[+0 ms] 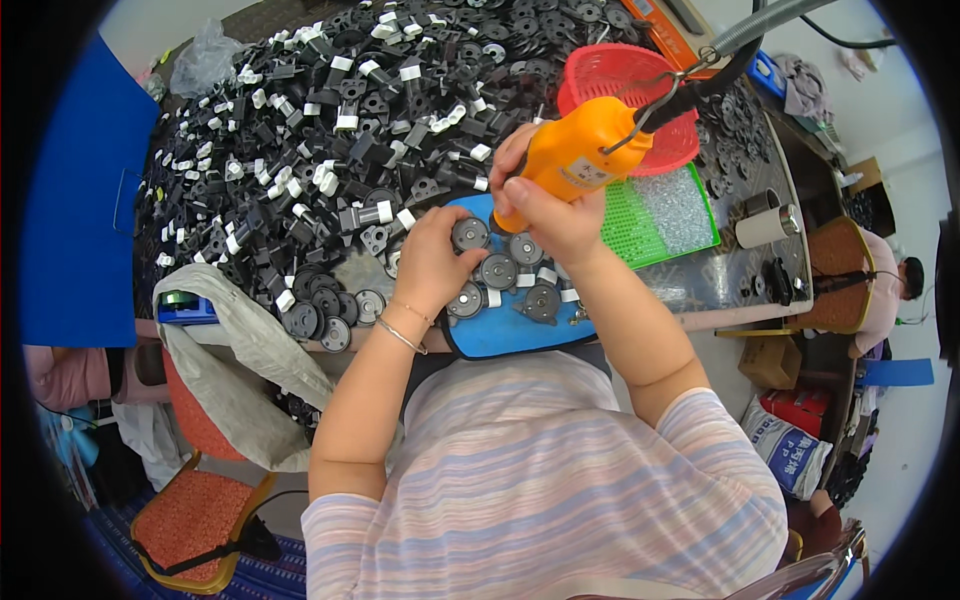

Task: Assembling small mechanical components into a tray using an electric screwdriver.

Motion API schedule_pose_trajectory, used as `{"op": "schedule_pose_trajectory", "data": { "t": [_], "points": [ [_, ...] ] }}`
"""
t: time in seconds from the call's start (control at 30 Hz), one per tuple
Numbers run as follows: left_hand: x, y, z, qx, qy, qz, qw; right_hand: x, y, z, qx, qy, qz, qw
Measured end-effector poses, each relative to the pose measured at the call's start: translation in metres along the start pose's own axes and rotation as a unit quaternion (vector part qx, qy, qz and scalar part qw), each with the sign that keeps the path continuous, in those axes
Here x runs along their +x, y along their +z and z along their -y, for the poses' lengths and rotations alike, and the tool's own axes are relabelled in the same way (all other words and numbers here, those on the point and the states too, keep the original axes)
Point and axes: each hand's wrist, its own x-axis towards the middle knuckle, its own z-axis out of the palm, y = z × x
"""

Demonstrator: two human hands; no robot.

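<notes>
My right hand (560, 215) is wrapped round an orange electric screwdriver (585, 150), which hangs by a wire hook from above. The tool's lower end points down among several black round disc parts, and its bit is hidden. My left hand (432, 262) has its fingers and thumb curled about one black round part (470, 234), just left of the screwdriver's end. More black round parts, such as this disc (498, 271) and this other one (541, 302), lie close by on a blue mat (510, 335). Small white pieces show between them.
A large heap of black parts with white ends (330, 130) covers the table's left and back. To the right stand a red basket (590, 75), a green tray (630, 235) of small shiny pieces and a metal cup (768, 227). Grey cloth (215, 370) drapes over the front left edge.
</notes>
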Motion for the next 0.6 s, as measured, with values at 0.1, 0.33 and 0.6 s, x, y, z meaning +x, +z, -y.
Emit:
{"op": "schedule_pose_trajectory", "data": {
  "t": [0.1,0.33,0.6],
  "points": [
    [-0.0008,0.0,0.0013,-0.005,-0.001,-0.002,1.0,0.0001,0.0016,-0.0001,0.005,0.012,0.003,1.0],
    [-0.0012,-0.0007,-0.0014,-0.031,-0.012,-0.004,0.999,0.0019,0.0023,-0.0007,-0.031,-0.013,0.031,0.999],
    [-0.0017,0.0005,0.0014,-0.028,0.002,-0.009,1.0,0.0005,0.003,-0.0023,-0.003,-0.009,0.027,1.0]
  ]
}}
